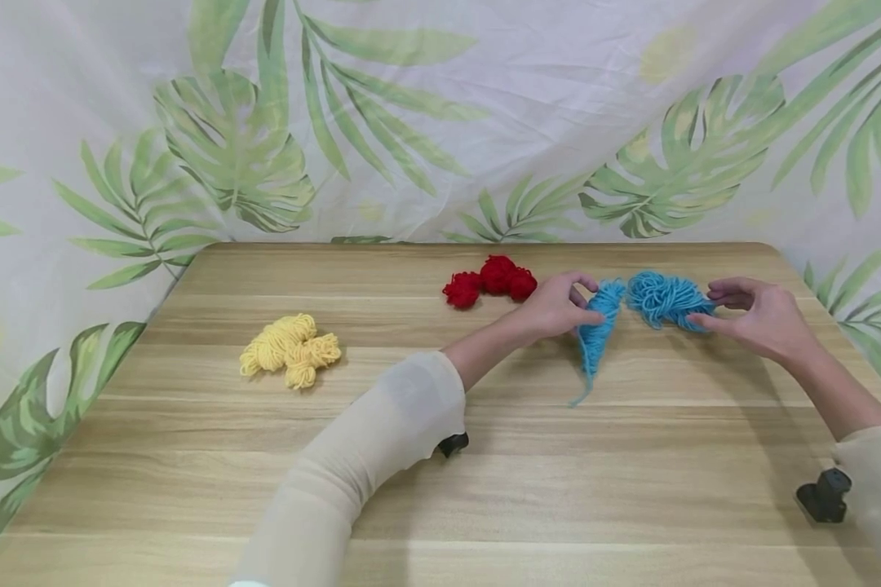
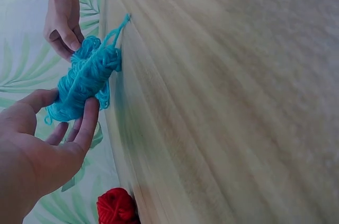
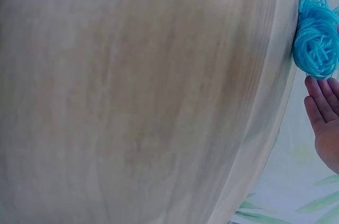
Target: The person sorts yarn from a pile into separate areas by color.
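Note:
My left hand (image 1: 558, 306) pinches a blue yarn skein (image 1: 600, 326) between thumb and fingers; it tapers downward, with a loose tail trailing toward me. In the left wrist view this blue skein (image 2: 85, 83) lies between the left thumb and fingertips. My right hand (image 1: 767, 319) holds the right end of a second, rounder blue skein (image 1: 664, 297), thumb at its near side and fingers at its far side. In the right wrist view the right hand's straight-looking fingers (image 3: 320, 97) meet the end of blue yarn (image 3: 317, 44); its thumb is not clearly seen.
Several red yarn bundles (image 1: 498, 275) sit behind my left wrist. Yellow yarn bundles (image 1: 286, 349) lie at the left of the wooden table (image 1: 558, 497). Leaf-patterned cloth (image 1: 426, 114) hangs behind the table. A black device (image 1: 825, 495) is at the right sleeve.

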`<action>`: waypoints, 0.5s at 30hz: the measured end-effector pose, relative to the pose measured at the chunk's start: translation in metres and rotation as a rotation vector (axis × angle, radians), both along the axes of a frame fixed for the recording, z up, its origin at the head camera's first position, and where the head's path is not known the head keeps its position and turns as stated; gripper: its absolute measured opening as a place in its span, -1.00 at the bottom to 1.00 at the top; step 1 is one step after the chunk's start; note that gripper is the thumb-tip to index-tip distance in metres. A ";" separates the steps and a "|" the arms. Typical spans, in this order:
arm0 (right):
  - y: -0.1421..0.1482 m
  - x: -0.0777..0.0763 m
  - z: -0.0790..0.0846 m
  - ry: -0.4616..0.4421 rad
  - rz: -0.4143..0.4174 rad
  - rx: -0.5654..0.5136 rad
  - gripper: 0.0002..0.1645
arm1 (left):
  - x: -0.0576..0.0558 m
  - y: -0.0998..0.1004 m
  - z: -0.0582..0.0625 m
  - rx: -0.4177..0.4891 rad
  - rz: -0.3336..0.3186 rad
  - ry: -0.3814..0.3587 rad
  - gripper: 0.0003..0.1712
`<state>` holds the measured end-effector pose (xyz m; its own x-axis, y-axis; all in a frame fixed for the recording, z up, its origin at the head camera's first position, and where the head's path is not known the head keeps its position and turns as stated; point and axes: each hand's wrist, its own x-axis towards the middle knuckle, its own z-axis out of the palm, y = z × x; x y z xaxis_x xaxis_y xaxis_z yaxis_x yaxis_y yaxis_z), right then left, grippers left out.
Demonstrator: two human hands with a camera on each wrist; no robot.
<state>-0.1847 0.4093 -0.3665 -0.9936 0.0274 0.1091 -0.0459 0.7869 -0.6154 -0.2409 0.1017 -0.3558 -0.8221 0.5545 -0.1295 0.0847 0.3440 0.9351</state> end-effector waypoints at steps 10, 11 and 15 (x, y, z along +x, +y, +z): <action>0.002 -0.001 0.000 -0.011 -0.002 0.025 -0.18 | -0.001 0.008 -0.005 0.014 0.063 -0.024 -0.56; 0.002 -0.001 0.000 -0.011 -0.001 0.026 -0.18 | -0.001 0.009 -0.005 0.018 0.068 -0.031 -0.57; 0.001 -0.001 0.000 -0.010 -0.001 0.032 -0.19 | -0.001 0.012 -0.006 0.036 0.083 -0.052 -0.60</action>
